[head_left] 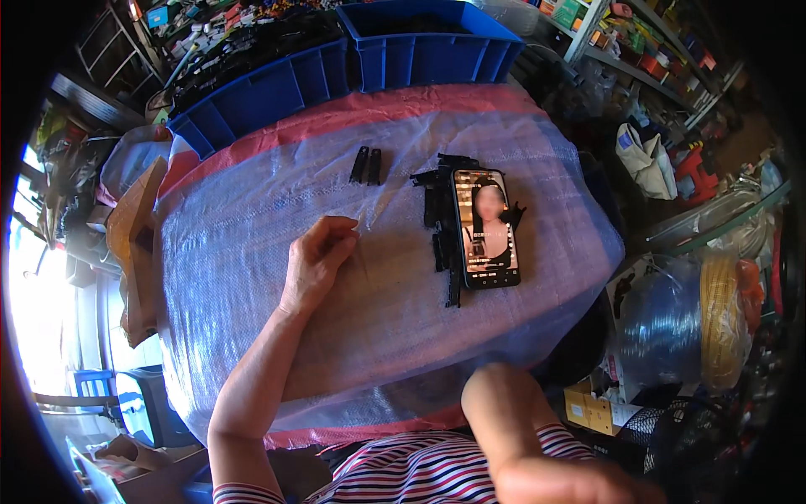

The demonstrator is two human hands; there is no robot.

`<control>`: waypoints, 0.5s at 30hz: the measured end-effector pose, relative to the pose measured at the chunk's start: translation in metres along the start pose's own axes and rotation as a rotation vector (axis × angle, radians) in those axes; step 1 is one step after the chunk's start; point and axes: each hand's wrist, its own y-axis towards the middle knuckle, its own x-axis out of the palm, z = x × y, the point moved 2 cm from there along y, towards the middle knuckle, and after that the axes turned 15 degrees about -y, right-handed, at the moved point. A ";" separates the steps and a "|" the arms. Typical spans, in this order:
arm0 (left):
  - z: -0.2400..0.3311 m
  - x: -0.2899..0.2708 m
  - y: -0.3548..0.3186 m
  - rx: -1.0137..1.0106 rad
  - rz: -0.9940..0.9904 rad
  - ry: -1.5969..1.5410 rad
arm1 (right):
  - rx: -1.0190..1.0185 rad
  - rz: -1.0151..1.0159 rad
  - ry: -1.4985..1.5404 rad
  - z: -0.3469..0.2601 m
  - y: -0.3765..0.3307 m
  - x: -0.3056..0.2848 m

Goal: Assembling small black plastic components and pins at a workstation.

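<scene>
My left hand (321, 256) hovers over or rests on the covered work surface, its fingers curled toward the thumb; whatever may be inside them is hidden. Ahead of it lie two small, narrow black pieces (367, 165), side by side. To its right, a phone (487, 231) with a lit screen showing a person leans or lies on several black plastic pieces (437, 206), which stick out around its edges. My right hand (571, 483) is low at the lower right, close to my body and away from the surface. It is smeared by motion, and its fingers do not show clearly.
A translucent woven sheet with red bands (252, 260) covers the surface. Along the far edge stand two blue bins (437, 63), the left one heaped with black parts (252, 59). Cardboard (138, 252) stands at the left; plastic-wrapped rolls (672, 319) and a black fan (684, 437) are at the right.
</scene>
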 end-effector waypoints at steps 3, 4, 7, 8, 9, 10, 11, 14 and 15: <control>-0.002 0.004 0.001 0.012 -0.008 0.008 | -0.118 -0.313 -0.674 -0.004 0.016 -0.031; -0.003 0.005 0.002 0.013 -0.014 0.014 | -0.119 -0.308 -0.677 -0.011 0.017 -0.032; -0.005 -0.003 -0.001 0.010 0.011 0.024 | -0.342 -0.851 -0.965 -0.014 -0.035 -0.046; -0.001 0.001 -0.001 0.020 0.005 0.016 | -0.337 -0.843 -0.976 -0.012 -0.039 -0.038; -0.001 -0.001 -0.001 0.031 0.005 0.036 | -0.254 -0.490 -0.890 -0.015 -0.034 -0.024; 0.000 0.002 0.000 0.045 -0.009 0.048 | -0.164 -0.144 -0.805 -0.017 -0.025 -0.012; 0.002 0.007 0.003 0.052 -0.018 0.041 | -0.074 0.201 -0.710 -0.017 -0.015 -0.007; -0.001 0.004 0.001 0.047 -0.027 0.008 | -0.107 0.221 -0.727 -0.017 0.010 -0.003; 0.000 0.004 0.001 0.051 -0.019 0.027 | -0.108 0.225 -0.732 -0.017 0.010 -0.004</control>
